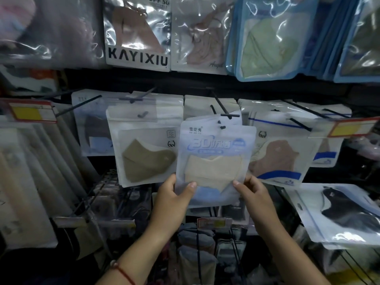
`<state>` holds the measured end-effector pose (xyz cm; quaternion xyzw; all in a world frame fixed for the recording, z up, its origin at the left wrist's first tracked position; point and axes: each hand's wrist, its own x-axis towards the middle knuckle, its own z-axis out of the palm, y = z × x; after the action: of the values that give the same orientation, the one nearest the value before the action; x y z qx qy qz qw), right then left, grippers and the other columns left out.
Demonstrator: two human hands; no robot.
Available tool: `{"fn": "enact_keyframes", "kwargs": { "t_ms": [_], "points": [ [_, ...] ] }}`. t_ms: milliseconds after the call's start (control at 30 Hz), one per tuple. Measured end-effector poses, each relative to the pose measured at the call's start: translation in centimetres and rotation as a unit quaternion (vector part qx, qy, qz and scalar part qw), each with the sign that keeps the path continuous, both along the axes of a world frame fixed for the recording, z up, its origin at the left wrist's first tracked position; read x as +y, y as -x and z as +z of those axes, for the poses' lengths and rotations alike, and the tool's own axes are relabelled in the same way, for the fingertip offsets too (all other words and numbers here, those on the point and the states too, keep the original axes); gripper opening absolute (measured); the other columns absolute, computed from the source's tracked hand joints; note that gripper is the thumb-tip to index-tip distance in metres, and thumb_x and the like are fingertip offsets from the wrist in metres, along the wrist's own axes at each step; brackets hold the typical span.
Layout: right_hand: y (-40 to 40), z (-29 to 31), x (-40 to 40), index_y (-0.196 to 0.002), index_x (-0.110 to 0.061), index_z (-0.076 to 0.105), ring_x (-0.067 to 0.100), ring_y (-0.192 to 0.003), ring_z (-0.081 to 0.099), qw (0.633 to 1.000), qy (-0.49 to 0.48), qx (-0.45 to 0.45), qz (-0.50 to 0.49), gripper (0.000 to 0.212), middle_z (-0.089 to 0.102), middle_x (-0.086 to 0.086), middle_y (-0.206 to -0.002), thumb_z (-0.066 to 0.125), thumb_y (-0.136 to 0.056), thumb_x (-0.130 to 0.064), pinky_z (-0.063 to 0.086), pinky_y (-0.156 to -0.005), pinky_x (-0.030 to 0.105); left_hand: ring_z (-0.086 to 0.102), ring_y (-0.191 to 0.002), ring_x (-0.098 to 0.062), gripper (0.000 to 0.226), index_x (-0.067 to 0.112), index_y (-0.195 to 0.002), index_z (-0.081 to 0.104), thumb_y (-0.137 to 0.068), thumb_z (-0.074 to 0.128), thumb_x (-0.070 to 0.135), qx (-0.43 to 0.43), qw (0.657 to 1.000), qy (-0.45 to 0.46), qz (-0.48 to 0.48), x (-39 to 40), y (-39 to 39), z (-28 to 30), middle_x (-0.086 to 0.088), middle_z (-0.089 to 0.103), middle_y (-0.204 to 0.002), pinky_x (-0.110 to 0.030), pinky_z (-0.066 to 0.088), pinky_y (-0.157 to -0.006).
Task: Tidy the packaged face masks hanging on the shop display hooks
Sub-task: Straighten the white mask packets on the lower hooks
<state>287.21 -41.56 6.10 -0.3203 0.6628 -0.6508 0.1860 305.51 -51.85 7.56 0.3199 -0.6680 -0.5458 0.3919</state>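
Observation:
A blue-and-white packet with a beige face mask (pixel 214 161) hangs on a black display hook (pixel 229 115) at the centre. My left hand (pixel 174 194) grips its lower left corner, thumb on the front. My right hand (pixel 251 192) grips its lower right corner the same way. More packets hang behind it on the same hook. To its left hangs a packet with an olive mask (pixel 147 157); to its right, one with a brown mask (pixel 277 159).
The row above holds a KAYIXIU packet (pixel 137 33), a pink mask packet (pixel 202 36) and a green mask packet (pixel 271 42). Red-and-yellow price tags (pixel 30 113) (pixel 351 128) stick out at both sides. A black mask packet (pixel 345 212) juts out lower right. Lower hooks (pixel 213 223) hold more goods.

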Motion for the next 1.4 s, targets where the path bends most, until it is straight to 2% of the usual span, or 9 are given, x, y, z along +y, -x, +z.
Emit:
{"fn": "enact_keyframes", "kwargs": {
  "t_ms": [200,333,567,733,867,967,1133,1300,1400],
  "points": [
    [1.9,0.8,-0.7,-0.137,-0.027,0.051,0.01,-0.123,0.054,1.0,0.002,0.014,-0.012,0.05,0.056,-0.006,-0.136,0.068,-0.09,-0.033,0.048,-0.1,0.035,0.065,-0.1,0.0,0.02,0.031,-0.113,0.064,-0.096,0.064,0.02,0.031,0.999,0.008,0.006,0.3,0.6,0.0,0.016,0.071,-0.106,-0.023,0.052,-0.083],
    [2.9,2.5,-1.3,-0.147,-0.034,0.037,0.007,-0.13,0.043,1.0,-0.006,0.027,0.014,0.061,0.044,-0.012,-0.145,0.064,-0.092,-0.039,0.039,-0.102,0.03,0.061,-0.106,0.002,0.031,0.033,-0.121,0.058,-0.094,0.065,0.019,0.05,0.998,-0.002,0.027,0.1,0.9,0.0,0.019,0.065,-0.115,-0.018,0.047,-0.085],
    [1.7,1.8,-1.9,-0.136,-0.032,0.052,0.006,-0.116,0.058,0.999,-0.013,0.043,0.018,0.052,0.062,-0.013,-0.126,0.068,-0.088,-0.042,0.052,-0.095,0.032,0.059,-0.114,0.0,0.043,0.031,-0.138,0.053,-0.097,0.062,0.02,0.036,0.998,0.037,0.036,-0.6,0.3,0.0,0.016,0.06,-0.128,-0.01,0.051,-0.082],
    [0.5,0.8,-1.6,-0.135,-0.031,0.053,0.006,-0.114,0.059,0.998,-0.017,0.058,-0.019,0.063,0.062,-0.011,-0.125,0.068,-0.078,-0.053,0.052,-0.096,0.037,0.059,-0.115,-0.004,0.024,0.038,-0.109,0.067,-0.096,0.063,0.019,0.012,0.996,0.078,0.048,-1.2,-0.1,-0.5,0.009,0.063,-0.126,-0.036,0.05,-0.101],
    [-0.3,0.8,-0.9,-0.124,-0.032,0.056,0.004,-0.107,0.06,0.997,0.004,0.06,-0.042,0.035,0.062,-0.008,-0.122,0.067,-0.09,-0.036,0.054,-0.089,0.032,0.055,-0.109,0.006,0.006,0.021,-0.091,0.071,-0.094,0.066,0.023,-0.02,0.991,0.114,0.069,-1.1,-0.1,-0.8,0.01,0.055,-0.128,-0.017,0.045,-0.088],
    [-0.7,0.7,-0.1,-0.125,-0.032,0.054,0.008,-0.109,0.058,0.994,0.005,0.067,-0.087,0.04,0.058,-0.006,-0.126,0.069,-0.088,-0.039,0.054,-0.088,0.036,0.061,-0.085,0.002,0.011,0.019,-0.082,0.067,-0.093,0.067,0.024,-0.019,0.992,0.108,0.069,-0.1,-0.5,-0.6,0.014,0.063,-0.097,-0.014,0.044,-0.07],
    [-1.6,1.4,1.7,-0.123,-0.029,0.056,-0.001,-0.095,0.064,0.995,0.05,0.034,-0.082,0.037,0.064,-0.01,-0.114,0.069,-0.089,-0.032,0.05,-0.072,0.02,0.064,-0.075,-0.026,0.023,0.009,-0.08,0.061,-0.092,0.069,0.026,0.012,0.997,0.075,-0.001,1.7,-1.6,0.2,-0.01,0.067,-0.078,-0.042,0.052,-0.07],
    [-1.7,3.0,4.1,-0.105,-0.023,0.066,0.018,-0.091,0.07,0.996,0.077,-0.04,-0.032,0.018,0.074,-0.001,-0.101,0.068,-0.088,-0.023,0.054,-0.077,0.036,0.058,-0.068,-0.021,0.038,0.013,-0.076,0.055,-0.081,0.073,0.045,0.017,0.995,0.076,-0.062,3.3,-3.2,2.5,-0.019,0.061,-0.077,-0.052,0.051,-0.069],
    [-1.1,4.2,5.6,-0.089,-0.02,0.067,0.027,-0.085,0.069,0.994,0.088,-0.062,0.005,0.009,0.073,0.01,-0.096,0.069,-0.081,-0.022,0.052,-0.072,0.041,0.068,-0.085,-0.032,0.042,0.011,-0.087,0.062,-0.078,0.077,0.05,0.005,0.992,0.052,-0.114,4.0,-3.9,3.9,-0.015,0.07,-0.088,-0.052,0.057,-0.078]
  ]
}}
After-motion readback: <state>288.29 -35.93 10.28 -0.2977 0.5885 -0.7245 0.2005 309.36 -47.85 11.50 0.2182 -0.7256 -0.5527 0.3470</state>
